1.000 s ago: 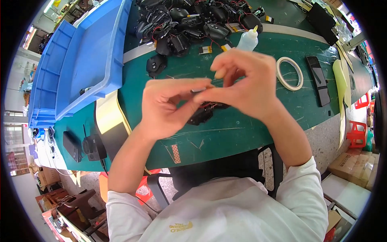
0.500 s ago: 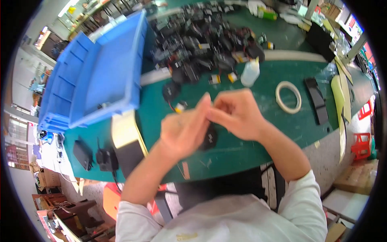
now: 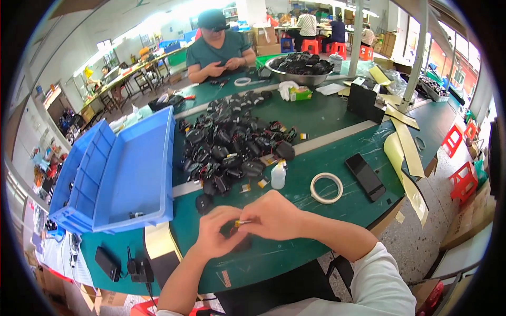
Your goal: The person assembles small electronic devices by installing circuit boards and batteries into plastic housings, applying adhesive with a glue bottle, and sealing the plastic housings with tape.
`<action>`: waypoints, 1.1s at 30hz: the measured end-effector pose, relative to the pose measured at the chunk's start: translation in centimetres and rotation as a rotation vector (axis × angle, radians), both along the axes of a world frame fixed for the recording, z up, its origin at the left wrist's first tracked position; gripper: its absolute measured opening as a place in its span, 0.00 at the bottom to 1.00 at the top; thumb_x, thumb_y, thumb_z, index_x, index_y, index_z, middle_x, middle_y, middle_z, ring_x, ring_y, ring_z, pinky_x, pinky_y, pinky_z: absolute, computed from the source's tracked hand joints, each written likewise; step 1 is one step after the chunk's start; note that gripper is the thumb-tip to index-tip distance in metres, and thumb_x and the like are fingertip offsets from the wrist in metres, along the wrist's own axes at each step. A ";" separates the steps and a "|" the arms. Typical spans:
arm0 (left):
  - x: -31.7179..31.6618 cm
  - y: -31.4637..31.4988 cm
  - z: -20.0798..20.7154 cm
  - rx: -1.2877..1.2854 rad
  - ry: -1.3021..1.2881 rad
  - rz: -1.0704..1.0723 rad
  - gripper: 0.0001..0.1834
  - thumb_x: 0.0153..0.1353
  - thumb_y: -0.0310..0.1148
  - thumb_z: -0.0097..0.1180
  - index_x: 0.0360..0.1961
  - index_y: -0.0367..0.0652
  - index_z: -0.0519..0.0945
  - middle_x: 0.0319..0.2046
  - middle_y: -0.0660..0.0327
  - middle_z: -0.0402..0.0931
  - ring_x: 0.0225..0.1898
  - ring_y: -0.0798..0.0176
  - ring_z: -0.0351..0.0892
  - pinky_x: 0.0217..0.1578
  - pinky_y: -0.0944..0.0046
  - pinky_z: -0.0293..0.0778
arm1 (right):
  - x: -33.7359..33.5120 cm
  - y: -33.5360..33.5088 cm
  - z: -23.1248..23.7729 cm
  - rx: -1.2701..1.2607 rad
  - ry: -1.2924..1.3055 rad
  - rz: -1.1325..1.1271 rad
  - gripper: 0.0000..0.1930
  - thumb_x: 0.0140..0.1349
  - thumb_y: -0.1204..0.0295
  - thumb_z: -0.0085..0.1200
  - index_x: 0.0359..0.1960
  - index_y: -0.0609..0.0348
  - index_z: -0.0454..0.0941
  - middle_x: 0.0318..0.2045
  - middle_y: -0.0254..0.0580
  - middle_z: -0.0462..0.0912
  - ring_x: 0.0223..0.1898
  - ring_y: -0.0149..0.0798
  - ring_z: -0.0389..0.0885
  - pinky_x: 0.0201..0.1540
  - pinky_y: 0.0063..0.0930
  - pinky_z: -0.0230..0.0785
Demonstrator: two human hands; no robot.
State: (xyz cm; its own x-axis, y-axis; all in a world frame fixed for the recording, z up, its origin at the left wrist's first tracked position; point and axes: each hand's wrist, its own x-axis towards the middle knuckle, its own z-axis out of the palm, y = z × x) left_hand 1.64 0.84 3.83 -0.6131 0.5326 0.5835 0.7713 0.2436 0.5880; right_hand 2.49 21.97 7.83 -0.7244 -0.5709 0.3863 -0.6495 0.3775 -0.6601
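Note:
Close together over the near part of the table are my two hands. My right hand [image 3: 276,216] pinches a small silver battery [image 3: 242,223] with a yellow end between thumb and fingertips. My left hand [image 3: 215,231] curls around the battery's other side, its fingers closed on something dark that I cannot make out. A dark rounded piece [image 3: 243,244] shows partly below the hands. Just beyond lies a black rounded device [image 3: 204,203], near several small batteries with yellow ends and a white squeeze bottle [image 3: 278,176].
A large pile of black devices [image 3: 232,139] covers the middle. Blue crates [image 3: 134,174] stand at left; a tape roll [image 3: 327,188] and black phone [image 3: 365,176] lie at right. Across the table a person [image 3: 224,50] works beside a metal bowl [image 3: 300,78].
The view has tilted up, bringing the person and metal bowl into sight. My hands have turned, and the small battery now shows between them.

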 end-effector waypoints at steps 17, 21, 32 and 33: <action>0.7 -0.1 -1.4 0.141 -0.523 -0.023 0.11 0.58 0.21 0.60 0.42 0.36 0.77 0.27 0.63 0.82 0.25 0.76 0.79 0.23 0.75 0.72 | -0.4 1.0 -3.1 -0.315 0.235 -0.225 0.07 0.53 0.80 0.64 0.35 0.65 0.82 0.24 0.42 0.85 0.25 0.33 0.86 0.25 0.20 0.76; 1.0 0.5 -0.6 0.175 -0.498 0.080 0.10 0.60 0.21 0.58 0.43 0.37 0.76 0.28 0.61 0.82 0.25 0.72 0.82 0.23 0.73 0.74 | -0.2 0.1 -3.0 -0.289 0.102 -0.310 0.08 0.53 0.82 0.63 0.35 0.68 0.81 0.26 0.44 0.86 0.26 0.32 0.87 0.27 0.20 0.77; 1.2 0.8 -3.5 0.488 -0.744 0.134 0.16 0.65 0.20 0.49 0.55 0.37 0.73 0.39 0.61 0.78 0.41 0.73 0.79 0.37 0.68 0.79 | 0.2 -1.4 -4.3 -0.139 0.433 -0.197 0.13 0.49 0.87 0.62 0.37 0.64 0.84 0.37 0.47 0.85 0.33 0.39 0.86 0.31 0.21 0.78; 1.0 0.5 -3.6 0.575 -0.940 0.081 0.16 0.67 0.23 0.48 0.56 0.37 0.72 0.39 0.61 0.78 0.41 0.74 0.78 0.38 0.70 0.78 | 0.1 -1.4 -4.2 -0.131 0.430 -0.192 0.13 0.49 0.87 0.62 0.37 0.64 0.84 0.37 0.47 0.85 0.33 0.39 0.86 0.31 0.21 0.78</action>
State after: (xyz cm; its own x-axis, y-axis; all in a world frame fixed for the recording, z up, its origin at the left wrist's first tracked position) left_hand 2.65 1.37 0.18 -0.9629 0.2694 0.0145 -0.0482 -0.2247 0.9732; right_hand 2.57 20.61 3.59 -0.5710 -0.3693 0.7332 -0.8004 0.4493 -0.3969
